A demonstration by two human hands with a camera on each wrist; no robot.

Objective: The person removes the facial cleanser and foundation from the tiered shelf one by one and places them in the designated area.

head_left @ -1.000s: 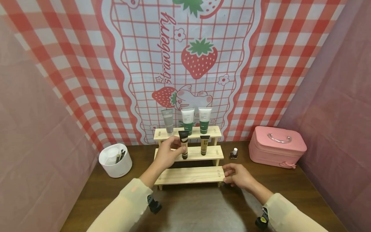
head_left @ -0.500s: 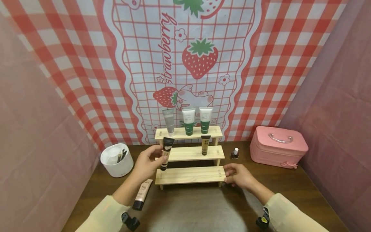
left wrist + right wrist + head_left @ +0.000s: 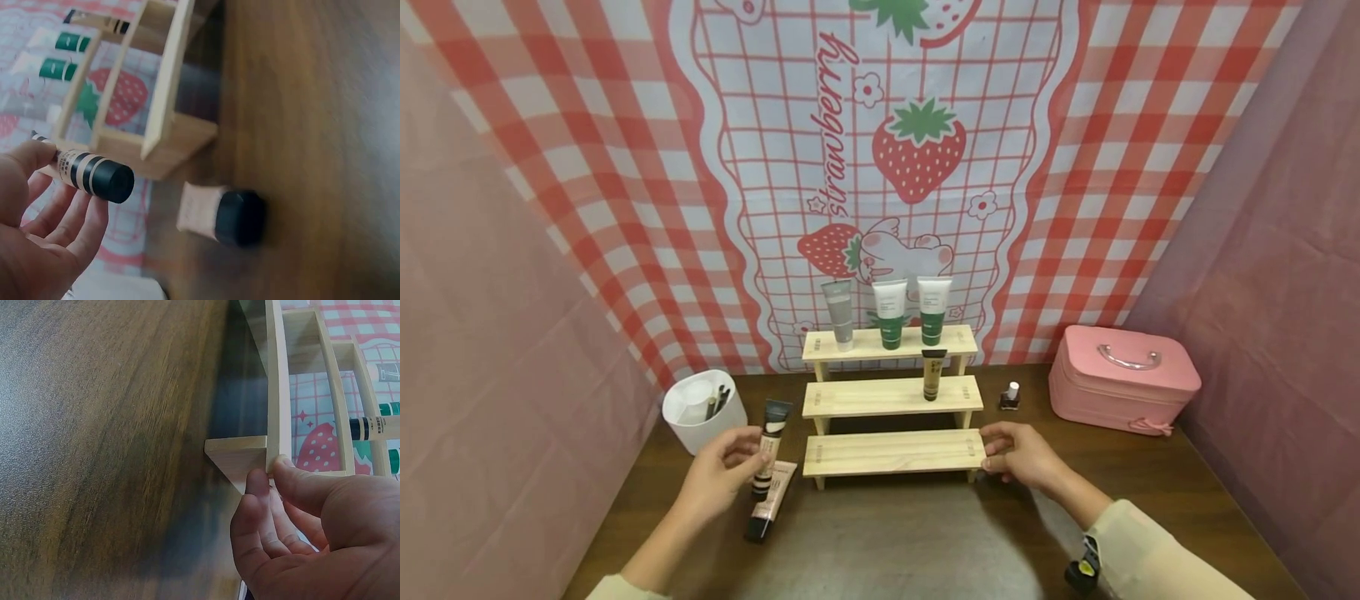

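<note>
My left hand (image 3: 718, 473) pinches a beige tube with a black cap and black bands (image 3: 769, 446), cap down, between thumb and fingers. Just below it in the head view, a pink BB cream tube (image 3: 781, 493) lies on the table. In the left wrist view the held tube (image 3: 94, 172) hangs apart from the lying tube (image 3: 212, 212). My right hand (image 3: 1026, 454) grips the right end of the lowest step of a three-tier wooden display rack (image 3: 891, 454). Its thumb and index finger meet the board's end in the right wrist view.
On the top step stand a grey tube (image 3: 840, 317) and two white-and-green tubes (image 3: 891, 315). A small gold tube (image 3: 932, 377) is on the middle step. A nail polish bottle (image 3: 1011, 397) and pink case (image 3: 1123, 379) are right; a white container (image 3: 703, 408) is left.
My left hand has lifted the beige-and-black tube off the middle step and carried it left and down, over the lying tube. My right hand keeps its place on the rack.
</note>
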